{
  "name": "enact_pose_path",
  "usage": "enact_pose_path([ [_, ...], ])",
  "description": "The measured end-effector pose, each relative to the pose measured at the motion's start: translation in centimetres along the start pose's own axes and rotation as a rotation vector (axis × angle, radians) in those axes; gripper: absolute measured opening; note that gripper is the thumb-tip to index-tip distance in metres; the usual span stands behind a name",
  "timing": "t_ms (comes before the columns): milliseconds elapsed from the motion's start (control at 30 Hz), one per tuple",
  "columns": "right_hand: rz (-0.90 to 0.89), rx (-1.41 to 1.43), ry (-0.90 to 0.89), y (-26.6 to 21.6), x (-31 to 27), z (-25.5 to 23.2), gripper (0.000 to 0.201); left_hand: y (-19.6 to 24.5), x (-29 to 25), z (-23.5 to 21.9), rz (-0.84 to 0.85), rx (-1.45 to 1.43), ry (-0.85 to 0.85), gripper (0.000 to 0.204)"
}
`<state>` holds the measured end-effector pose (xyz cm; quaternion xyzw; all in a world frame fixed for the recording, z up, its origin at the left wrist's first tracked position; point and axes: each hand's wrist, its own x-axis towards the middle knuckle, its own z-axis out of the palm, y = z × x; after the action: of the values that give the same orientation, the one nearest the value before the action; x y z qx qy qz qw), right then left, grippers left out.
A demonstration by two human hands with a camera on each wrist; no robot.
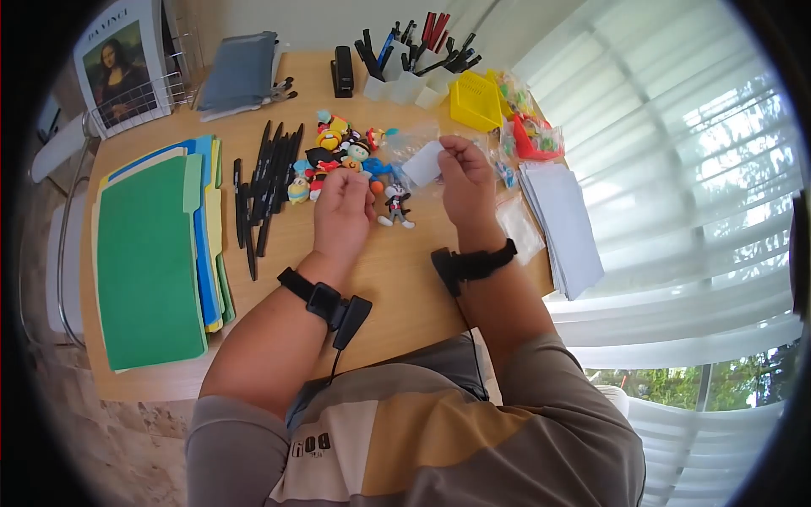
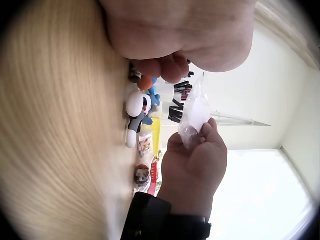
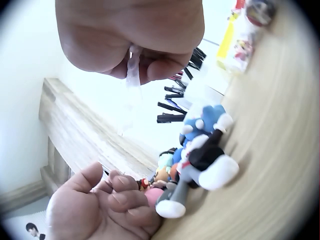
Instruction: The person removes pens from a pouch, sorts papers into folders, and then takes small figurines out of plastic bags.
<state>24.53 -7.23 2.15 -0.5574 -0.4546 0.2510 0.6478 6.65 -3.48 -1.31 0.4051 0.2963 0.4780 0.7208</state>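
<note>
Between thumb and fingers my right hand (image 1: 470, 184) pinches a small clear plastic bag (image 2: 196, 112) with a white piece inside, raised above the table. My left hand (image 1: 345, 203) hovers low by the toys, its fingers loosely curled and nothing in them, as the right wrist view shows. Just right of it, a black, white and grey cartoon figurine (image 1: 395, 207) lies on the table. Behind the left hand is a pile of colourful small figurines (image 1: 359, 152), partly covered by that hand; a blue one (image 3: 205, 120) shows in the right wrist view.
Black pens (image 1: 269, 182) and green, blue and yellow folders (image 1: 152, 253) lie at the left. A stapler (image 1: 342, 72), pen holders (image 1: 397, 84) and a yellow basket (image 1: 475, 101) stand at the back. White papers (image 1: 562, 228) and a red tray (image 1: 541, 144) sit at the right.
</note>
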Motion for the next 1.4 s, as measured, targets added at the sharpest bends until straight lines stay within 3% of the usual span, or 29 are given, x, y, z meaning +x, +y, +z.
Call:
enact_pose_path([
  [100,-0.028,-0.008,-0.009,-2.3,-0.8,-1.6,0.017,0.2,0.0,0.0,-0.022,-0.002,-0.016,0.018],
  [167,-0.003,-0.225,0.040,-4.1,-1.6,-5.6,0.016,-0.4,0.2,-0.2,-0.007,-0.017,-0.042,0.017],
  [367,0.030,-0.308,0.346,-6.5,-3.7,-16.2,0.015,-1.3,0.7,-0.5,0.004,0.001,-0.073,0.013],
  [500,0.117,-0.460,0.290,-4.6,-4.8,-20.0,0.016,-1.1,0.4,-0.2,0.023,0.038,-0.078,0.012],
  [567,0.115,-0.896,0.175,-3.9,-5.4,-19.6,0.017,-1.2,0.5,-0.3,0.021,0.038,-0.092,0.012],
  [600,0.003,-0.890,0.073,-2.3,-5.4,-20.8,0.020,-1.2,0.5,-0.4,0.017,0.035,-0.099,0.012],
  [633,0.004,-0.886,0.073,-2.0,-5.5,-20.5,0.020,-1.1,0.5,-0.4,0.017,0.040,-0.098,0.012],
  [700,-0.144,-0.955,-0.143,-1.1,-6.0,-19.8,0.021,-1.1,0.4,-0.4,0.005,0.040,-0.122,0.011],
  [733,-0.023,-0.926,-0.161,-1.1,-6.2,-19.2,0.030,-1.1,0.3,-0.4,0.005,0.044,-0.123,0.011],
  [767,-0.023,-0.923,-0.161,-1.9,-6.4,-17.9,0.030,-1.1,0.3,-0.5,0.005,0.052,-0.127,0.011],
  [833,-0.038,-1.019,-0.216,-3.6,-6.6,-15.7,0.031,-1.1,0.4,-0.6,0.006,0.064,-0.124,0.011],
  [867,-0.145,-1.065,-0.229,-3.6,-6.5,-15.3,0.033,-1.1,0.4,-0.6,0.011,0.051,-0.131,0.011],
  [1000,-0.179,-1.014,-0.088,-2.4,-6.2,-16.3,0.034,-1.6,0.7,-0.8,0.023,0.059,-0.138,0.011],
  [1067,-0.109,-1.209,0.047,-2.6,-5.9,-16.8,0.037,-1.6,0.8,-0.8,0.023,0.069,-0.135,0.012],
  [1100,-0.107,-1.208,0.046,-2.5,-5.8,-17.3,0.037,-1.7,0.8,-0.7,0.024,0.077,-0.134,0.012],
  [1167,0.077,-1.267,-0.046,-2.8,-5.4,-17.1,0.042,-1.6,0.8,-0.6,0.018,0.068,-0.139,0.012],
  [1300,0.311,-1.164,0.026,-0.9,-5.3,-19.2,0.038,-1.3,0.7,-0.5,0.021,0.086,-0.135,0.014],
  [1400,0.264,-1.295,0.068,-1.1,-5.5,-18.7,0.032,-1.1,0.6,-0.4,0.008,0.097,-0.120,0.015],
])
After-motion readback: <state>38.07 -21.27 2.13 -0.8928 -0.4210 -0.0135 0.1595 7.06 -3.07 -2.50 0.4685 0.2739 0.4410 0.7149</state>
